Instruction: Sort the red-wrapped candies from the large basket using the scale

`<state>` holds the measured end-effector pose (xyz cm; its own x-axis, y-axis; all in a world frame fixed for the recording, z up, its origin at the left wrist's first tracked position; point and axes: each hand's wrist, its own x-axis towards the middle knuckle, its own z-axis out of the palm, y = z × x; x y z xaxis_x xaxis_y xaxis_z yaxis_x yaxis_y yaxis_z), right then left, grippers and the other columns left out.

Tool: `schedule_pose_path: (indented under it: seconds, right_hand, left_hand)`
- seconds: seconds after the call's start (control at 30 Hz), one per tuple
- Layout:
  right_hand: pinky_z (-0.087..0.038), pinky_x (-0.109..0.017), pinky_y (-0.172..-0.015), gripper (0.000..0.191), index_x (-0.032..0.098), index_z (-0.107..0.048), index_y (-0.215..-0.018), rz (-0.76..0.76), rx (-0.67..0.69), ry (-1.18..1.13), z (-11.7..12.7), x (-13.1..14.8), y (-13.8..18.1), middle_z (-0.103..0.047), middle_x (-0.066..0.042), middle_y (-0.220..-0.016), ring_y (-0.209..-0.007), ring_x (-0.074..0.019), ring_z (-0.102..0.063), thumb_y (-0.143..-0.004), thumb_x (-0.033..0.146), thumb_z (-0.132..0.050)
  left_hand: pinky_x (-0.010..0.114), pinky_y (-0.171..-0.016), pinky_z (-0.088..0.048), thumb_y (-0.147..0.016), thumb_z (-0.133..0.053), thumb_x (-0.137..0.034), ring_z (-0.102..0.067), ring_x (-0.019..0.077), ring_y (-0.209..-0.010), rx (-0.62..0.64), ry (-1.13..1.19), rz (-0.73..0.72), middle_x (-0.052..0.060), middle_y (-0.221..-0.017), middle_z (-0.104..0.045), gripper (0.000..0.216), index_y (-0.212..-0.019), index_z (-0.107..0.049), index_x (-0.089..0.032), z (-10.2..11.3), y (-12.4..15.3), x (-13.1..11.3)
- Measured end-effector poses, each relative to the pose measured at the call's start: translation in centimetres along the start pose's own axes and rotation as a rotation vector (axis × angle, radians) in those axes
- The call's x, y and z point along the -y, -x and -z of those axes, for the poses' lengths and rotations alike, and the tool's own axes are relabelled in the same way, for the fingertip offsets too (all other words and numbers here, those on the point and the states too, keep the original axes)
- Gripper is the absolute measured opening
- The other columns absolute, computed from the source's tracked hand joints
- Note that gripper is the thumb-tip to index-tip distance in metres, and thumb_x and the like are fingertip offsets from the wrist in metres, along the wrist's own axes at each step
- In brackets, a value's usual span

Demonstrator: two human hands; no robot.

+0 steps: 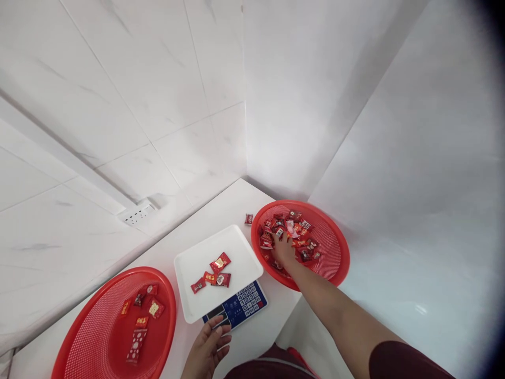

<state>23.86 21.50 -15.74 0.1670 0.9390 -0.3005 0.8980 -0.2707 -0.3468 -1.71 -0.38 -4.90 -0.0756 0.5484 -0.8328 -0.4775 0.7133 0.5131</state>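
Observation:
My right hand (283,250) reaches down into the right red basket (335,258), touching a pile of wrapped candies (303,243). Its visible fingers are spread among the red wrappers, with the fingertips partly hidden, and no candy is clearly gripped. My left hand (209,347) hovers by the front edge of a digital scale (246,305), fingers loosely apart and holding nothing. On the scale's white tray (193,263) lie several red candy packets (220,262), close together.
At the left, another red basket (94,326) holds several candies, including a dotted packet (136,346). A single candy (248,219) lies on the white table (236,202) beside the right basket. Walls border the table behind; a socket strip (136,213) is mounted there.

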Motion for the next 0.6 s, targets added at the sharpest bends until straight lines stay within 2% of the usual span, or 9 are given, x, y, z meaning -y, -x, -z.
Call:
schedule_pose_path:
  seconds: [0.1,0.23,0.33,0.43,0.5,0.6]
  right_hand:
    - [-0.039,-0.038,-0.087,0.044,0.023,-0.048,-0.127,0.044,-0.017,-0.024,1.6,-2.1,-0.7,-0.027,-0.013,-0.144,-0.116,-0.0304,-0.044,-0.083,0.019,-0.041]
    - [-0.041,-0.032,-0.080,0.042,0.018,-0.050,-0.123,0.043,-0.013,-0.040,3.4,-4.3,-1.3,-0.040,-0.012,-0.136,-0.105,-0.0237,-0.052,-0.084,0.016,-0.036]
    - [-0.041,-0.034,-0.081,0.041,0.019,-0.051,-0.121,0.049,-0.003,-0.037,3.8,-4.2,-1.1,-0.045,-0.012,-0.132,-0.105,-0.0254,-0.051,-0.082,0.016,-0.038]
    - [-0.037,-0.040,-0.087,0.038,0.023,-0.054,-0.117,0.093,0.024,-0.027,3.1,-2.5,-0.8,-0.044,-0.010,-0.133,-0.116,-0.0296,-0.041,-0.080,0.020,-0.045]
    - [-0.033,-0.047,-0.092,0.041,0.025,-0.051,-0.120,0.107,0.056,-0.021,2.1,-0.9,-0.5,-0.038,-0.010,-0.138,-0.123,-0.0328,-0.032,-0.079,0.028,-0.050]
    - [-0.027,-0.057,-0.094,0.063,0.023,-0.035,-0.134,0.041,0.104,-0.005,0.6,1.2,-0.2,-0.019,-0.012,-0.147,-0.129,-0.0381,-0.021,-0.076,0.041,-0.054]
  left_hand:
    - [0.027,-0.068,-0.046,-0.059,-0.075,-0.030,-0.064,0.0150,-0.070,-0.036,0.015,-0.005,0.006,-0.085,-0.069,0.044,-0.097,-0.057,-0.019,-0.4,-0.4,-0.1]
    - [0.026,-0.068,-0.047,-0.061,-0.074,-0.028,-0.064,0.0138,-0.069,-0.034,0.026,0.009,0.005,-0.085,-0.069,0.041,-0.097,-0.057,-0.019,-0.6,-0.6,-0.2]
    - [0.025,-0.069,-0.047,-0.062,-0.074,-0.027,-0.064,0.0133,-0.070,-0.021,0.034,0.022,0.005,-0.084,-0.069,0.038,-0.096,-0.057,-0.019,-1.0,-0.6,-0.3]
    - [0.025,-0.069,-0.047,-0.063,-0.073,-0.027,-0.064,0.0135,-0.070,-0.018,0.037,0.014,0.006,-0.084,-0.069,0.037,-0.096,-0.058,-0.018,-1.4,-0.5,-0.4]
    - [0.026,-0.069,-0.047,-0.064,-0.073,-0.027,-0.064,0.0137,-0.070,-0.030,0.041,0.015,0.006,-0.084,-0.069,0.037,-0.096,-0.058,-0.018,-1.5,-0.5,-0.3]
    - [0.025,-0.068,-0.047,-0.064,-0.073,-0.026,-0.064,0.0136,-0.069,-0.047,0.052,0.015,0.006,-0.083,-0.069,0.036,-0.095,-0.058,-0.018,-1.3,-0.4,-0.1]
